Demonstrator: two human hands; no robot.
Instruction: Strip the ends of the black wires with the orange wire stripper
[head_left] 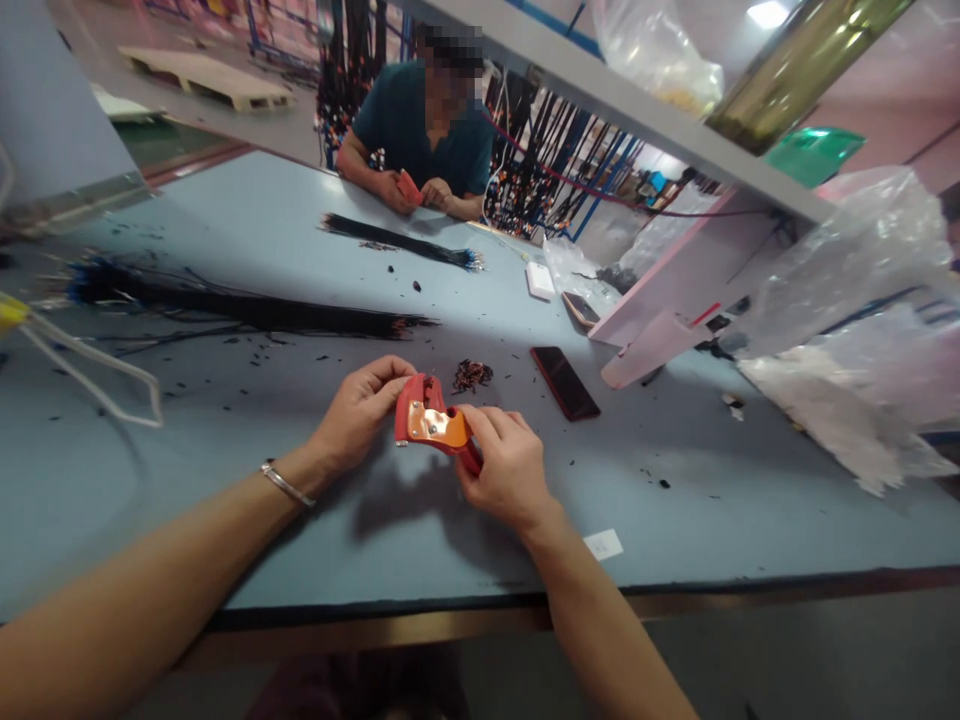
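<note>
My right hand (508,462) is wrapped round the handles of a red and orange wire stripper (431,424), whose head points left. At the tool's jaws, my left hand (363,408) has its fingers pinched together. What those fingers hold, if anything, is hidden. Just beyond the stripper lies a small pile of copper-coloured and dark scraps (472,376). A long bundle of black wires (262,306) stretches across the table behind my left hand, with blue at its far left end.
A co-worker (421,135) sits opposite, holding a red tool (409,187). Before them lies a shorter black wire bundle (397,241). A phone (565,382) rests right of the scraps. A shelf post (660,285) and plastic bags (847,260) stand at right. Black bits litter the table (712,530).
</note>
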